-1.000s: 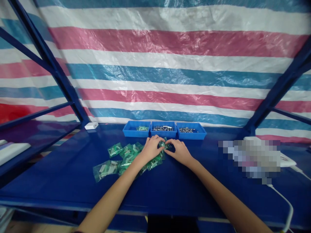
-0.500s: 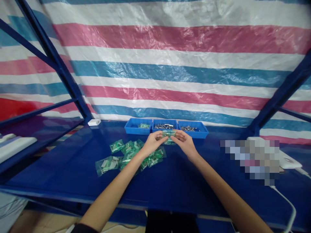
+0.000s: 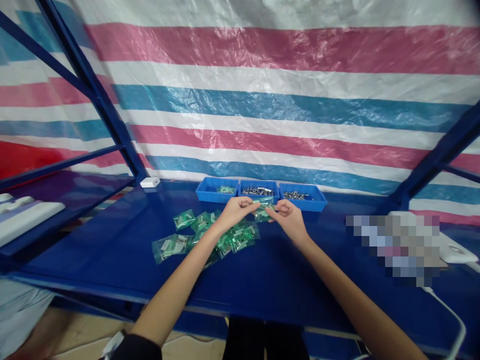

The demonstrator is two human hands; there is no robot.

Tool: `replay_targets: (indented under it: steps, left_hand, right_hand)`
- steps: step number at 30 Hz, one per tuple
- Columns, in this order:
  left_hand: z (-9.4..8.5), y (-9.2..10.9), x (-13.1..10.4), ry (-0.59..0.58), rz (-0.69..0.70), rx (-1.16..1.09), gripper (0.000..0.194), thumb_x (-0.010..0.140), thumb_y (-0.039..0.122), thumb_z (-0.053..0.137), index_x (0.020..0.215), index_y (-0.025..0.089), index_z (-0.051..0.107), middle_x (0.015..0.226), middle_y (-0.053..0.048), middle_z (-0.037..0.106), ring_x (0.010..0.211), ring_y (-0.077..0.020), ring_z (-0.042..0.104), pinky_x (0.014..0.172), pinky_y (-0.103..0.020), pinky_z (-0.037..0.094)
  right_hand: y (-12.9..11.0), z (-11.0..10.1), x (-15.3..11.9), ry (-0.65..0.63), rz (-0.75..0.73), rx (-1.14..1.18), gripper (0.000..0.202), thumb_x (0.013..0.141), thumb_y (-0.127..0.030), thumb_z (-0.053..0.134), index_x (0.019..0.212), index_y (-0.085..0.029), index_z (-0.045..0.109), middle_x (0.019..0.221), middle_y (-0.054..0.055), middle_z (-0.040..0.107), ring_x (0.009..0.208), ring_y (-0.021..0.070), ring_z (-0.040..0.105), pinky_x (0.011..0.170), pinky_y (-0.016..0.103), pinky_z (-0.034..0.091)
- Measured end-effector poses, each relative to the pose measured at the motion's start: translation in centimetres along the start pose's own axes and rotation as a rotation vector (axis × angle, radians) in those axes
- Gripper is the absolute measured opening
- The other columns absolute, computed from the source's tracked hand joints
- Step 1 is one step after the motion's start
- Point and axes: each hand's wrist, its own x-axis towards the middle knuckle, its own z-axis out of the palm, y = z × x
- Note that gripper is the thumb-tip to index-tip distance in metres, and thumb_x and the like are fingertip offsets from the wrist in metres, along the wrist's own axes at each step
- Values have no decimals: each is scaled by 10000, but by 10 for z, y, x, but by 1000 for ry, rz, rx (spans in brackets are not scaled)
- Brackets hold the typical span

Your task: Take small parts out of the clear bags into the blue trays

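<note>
1. A small clear plastic bag with green print (image 3: 262,212) is pinched between both hands, lifted just above the glossy blue worktop (image 3: 262,280), near the far middle of it.
2. The left hand (image 3: 237,210) has its grip clamped on the bag's left edge, thumb and fingertips together on the plastic.
3. The right hand (image 3: 289,219) has its grip clamped on the bag's right edge, the remaining fingers curled in toward the palm.
4. The bag's contents are too small to tell.
5. Just beneath and to the left of the hands, a loose pile of similar green-printed plastic bags (image 3: 204,235) lies flat on the worktop, some overlapping; the nearest-left one sits a little apart from the others.
6. Just beyond the hands, three shallow blue plastic trays (image 3: 262,190) stand side by side at the far edge. The left tray holds a green bag, and the middle and right trays hold small metal parts.
7. A small white box (image 3: 150,182) rests at the far left corner.
8. A striped pink, white and blue tarpaulin (image 3: 262,100) hangs behind the worktop.
</note>
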Motion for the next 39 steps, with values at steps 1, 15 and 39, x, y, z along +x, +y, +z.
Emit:
replay_targets:
  steps: [1,15,39]
  left_hand:
    - [-2,0,0,-55,-51,-33,294,692,428,676,747,148,606,680,-40,689,687,-171,651,692,-308,501]
    - [-52,-15,21,518,99,301,168,744,294,591,849,165,619,684,-14,671,710,-161,635,766,-289,459]
    - [-52,-35,23,461,-11,1031,352,901,381,365,1010,205,650,1063,-98,645,1041,-273,530,960,-438,293]
  right_hand:
    - [2,0,1,2,42,27,448,544,-458,774,733,-209,454,639,-39,617,424,102,555,368,210,403]
    - [6,2,-2,-185,50,-110,241,706,-388,646,837,-190,605,914,48,662,684,154,656,442,201,438]
    - [15,5,-2,-231,33,-213,265,703,-414,648,830,-187,600,818,25,648,530,103,571,482,235,437]
